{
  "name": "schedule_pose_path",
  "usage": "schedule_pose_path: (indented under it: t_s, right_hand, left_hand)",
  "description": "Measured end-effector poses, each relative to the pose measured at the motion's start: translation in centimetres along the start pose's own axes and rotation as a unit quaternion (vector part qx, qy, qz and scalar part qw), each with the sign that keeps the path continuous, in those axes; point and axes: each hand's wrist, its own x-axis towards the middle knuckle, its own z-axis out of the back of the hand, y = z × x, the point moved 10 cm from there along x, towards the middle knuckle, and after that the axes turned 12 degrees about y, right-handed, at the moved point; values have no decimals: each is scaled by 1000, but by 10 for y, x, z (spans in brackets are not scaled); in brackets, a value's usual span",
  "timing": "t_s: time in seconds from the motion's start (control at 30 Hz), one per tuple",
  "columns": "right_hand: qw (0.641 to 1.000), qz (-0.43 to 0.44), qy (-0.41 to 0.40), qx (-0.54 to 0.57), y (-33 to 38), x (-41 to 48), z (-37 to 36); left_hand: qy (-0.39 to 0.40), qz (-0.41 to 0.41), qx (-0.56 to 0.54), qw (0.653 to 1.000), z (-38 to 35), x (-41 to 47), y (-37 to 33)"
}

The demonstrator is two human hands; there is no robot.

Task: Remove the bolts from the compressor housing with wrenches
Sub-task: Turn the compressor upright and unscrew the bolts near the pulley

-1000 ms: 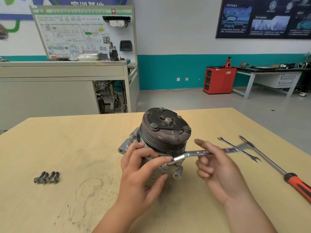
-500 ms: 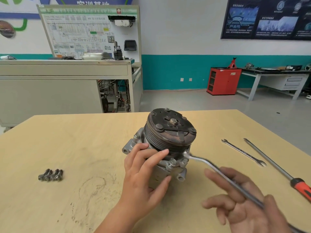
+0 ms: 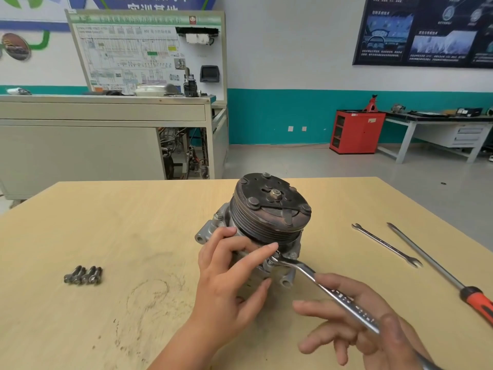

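Observation:
A grey compressor (image 3: pixel 269 217) with a dark pulley stands upright in the middle of the wooden table (image 3: pixel 133 222). My left hand (image 3: pixel 229 279) grips its housing from the near side, index finger stretched toward a bolt at the flange. An offset ring wrench (image 3: pixel 328 292) has its ring end on that bolt (image 3: pixel 276 259). My right hand (image 3: pixel 357 327) holds the wrench shaft near its far end, thumb over it and fingers spread underneath.
Several removed bolts (image 3: pixel 83 275) lie together at the left of the table. An open-end wrench (image 3: pixel 386 245) and a red-handled screwdriver (image 3: pixel 437 265) lie to the right. Behind the table stand a training bench and a red cabinet.
My right hand swung the wrench handle from pointing right down toward me, then reseated the ring end on the flange bolt. My left hand stayed on the housing.

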Motion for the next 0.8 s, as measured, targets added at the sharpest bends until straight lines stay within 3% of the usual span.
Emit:
schedule_pose_path:
  t_s: [0.1,0.17,0.2,0.3,0.43,0.53,0.6,0.67,0.7,0.73,0.8]
  right_hand:
    - [985,83,-140,62,5,9,42]
    - [965,86,-232,88,-5,17,71]
    - [963,77,-237,106,-12,24,79]
    - [941,42,-226,247,-29,50,84]
    - [926,137,-163,313,-9,34,87]
    - [877,212,20,430,6,20,60]
    - [909,168,-52,378,6,-3,52]
    - [960,149,-92,219,6,-20,50]
    - [973,125,-14,192,-4,-16,22]
    - [989,68,-44,121,-13,-18,19]
    - [994,13,-105,-1,-12,-28,21]
  left_hand:
    - [-3,1,-7,1000,1,1,-1]
    - [-4,-2,-16,1000,0,1,-1]
    - [-7,-7,-19,1000,1,1,-1]
    - [-12,-20,-23,999,1,1,-1]
    - [-17,-9,-38,999,1,-1,2]
    - [-15,5,-53,998,0,-2,6]
    - [-12,9,-54,998,-1,-2,7]
    - [-10,11,-50,999,0,-2,7]
    - [-9,11,-47,999,0,-2,7]
    - [-7,11,-43,999,0,-2,6]
    - [-5,9,-32,999,0,-1,4]
